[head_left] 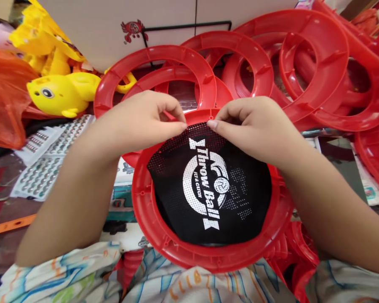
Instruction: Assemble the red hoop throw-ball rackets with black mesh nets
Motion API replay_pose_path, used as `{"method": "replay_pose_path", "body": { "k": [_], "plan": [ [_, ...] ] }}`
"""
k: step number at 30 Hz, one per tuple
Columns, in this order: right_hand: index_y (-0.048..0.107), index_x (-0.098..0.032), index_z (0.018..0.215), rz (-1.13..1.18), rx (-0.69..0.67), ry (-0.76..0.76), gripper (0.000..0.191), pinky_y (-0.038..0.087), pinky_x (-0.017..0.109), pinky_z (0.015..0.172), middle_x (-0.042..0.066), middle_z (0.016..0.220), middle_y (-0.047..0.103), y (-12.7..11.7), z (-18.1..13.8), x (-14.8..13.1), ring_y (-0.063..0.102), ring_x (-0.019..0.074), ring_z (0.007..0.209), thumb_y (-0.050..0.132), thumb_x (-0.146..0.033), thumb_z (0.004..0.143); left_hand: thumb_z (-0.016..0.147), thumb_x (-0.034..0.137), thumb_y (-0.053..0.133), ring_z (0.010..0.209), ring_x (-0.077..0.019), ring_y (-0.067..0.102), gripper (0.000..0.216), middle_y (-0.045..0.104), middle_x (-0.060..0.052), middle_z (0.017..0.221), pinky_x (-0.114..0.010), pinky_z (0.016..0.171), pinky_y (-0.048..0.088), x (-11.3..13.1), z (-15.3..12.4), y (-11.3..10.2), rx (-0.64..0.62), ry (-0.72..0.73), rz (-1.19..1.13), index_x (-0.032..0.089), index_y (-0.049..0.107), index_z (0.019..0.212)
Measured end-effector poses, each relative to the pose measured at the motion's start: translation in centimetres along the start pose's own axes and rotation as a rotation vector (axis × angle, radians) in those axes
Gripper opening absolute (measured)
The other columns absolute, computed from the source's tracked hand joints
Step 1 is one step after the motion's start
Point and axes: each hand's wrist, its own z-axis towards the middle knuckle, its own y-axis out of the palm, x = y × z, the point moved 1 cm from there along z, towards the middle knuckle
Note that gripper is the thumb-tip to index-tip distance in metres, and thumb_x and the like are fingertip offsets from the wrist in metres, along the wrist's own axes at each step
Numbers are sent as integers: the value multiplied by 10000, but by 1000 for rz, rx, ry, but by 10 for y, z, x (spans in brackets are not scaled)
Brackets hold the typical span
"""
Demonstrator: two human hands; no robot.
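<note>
At left lies 1 yellow toy (61,94), then the left hand (145,122) pinches the far edge of the black mesh (170,185) lying over 1 red ring (143,212), and the right hand (255,128) pinches that edge too, with more red rings (331,63) behind at right.

You wear a loose garment of off-white, printed cloth (196,288), softly creased across your front. Blue streaks run over it, with short orange and yellow strokes that look hand-drawn. Your wide left sleeve (60,275) carries the same blue and orange lines plus a light green patch; your right sleeve (344,280) repeats the pattern. Your forearms, left hand (145,122) and right hand (255,126) are bare.
</note>
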Motion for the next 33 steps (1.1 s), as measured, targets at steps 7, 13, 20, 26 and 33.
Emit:
{"method": "replay_pose_path", "body": {
  "k": [7,13,20,26,33],
  "plan": [
    [671,-160,679,-23,66,-32,165,404,280,624,-14,613,616,3,2,6,509,92,553,661,-205,838,766,299,612,668,-142,587,170,682,-13,709,-267,598,404,1,13,24,38,37,-206,160,705,736],
    [714,-175,739,-132,190,-48,130,399,286,603,-9,612,647,9,-3,12,539,107,535,660,-234,842,783,272,624,589,-109,518,151,620,12,631,-253,541,348,4,12,31,147,30,-197,158,694,714],
    [713,-178,730,-195,158,-28,138,388,286,606,2,616,658,12,0,11,555,121,553,658,-236,842,782,257,621,592,-104,514,131,604,22,633,-244,535,349,2,13,34,150,40,-210,163,686,718],
    [713,-168,733,-228,145,-20,167,380,282,612,1,609,652,13,0,9,543,116,540,640,-240,865,746,228,624,555,-95,477,101,565,30,592,-249,509,319,4,13,34,170,-7,-207,159,676,693],
    [729,-174,833,-442,119,-10,191,402,320,679,43,727,710,18,-1,5,627,184,693,587,-273,913,742,257,641,593,-117,534,117,644,12,655,-267,542,357,-1,14,38,172,-27,-207,169,715,764]
  ]
}}
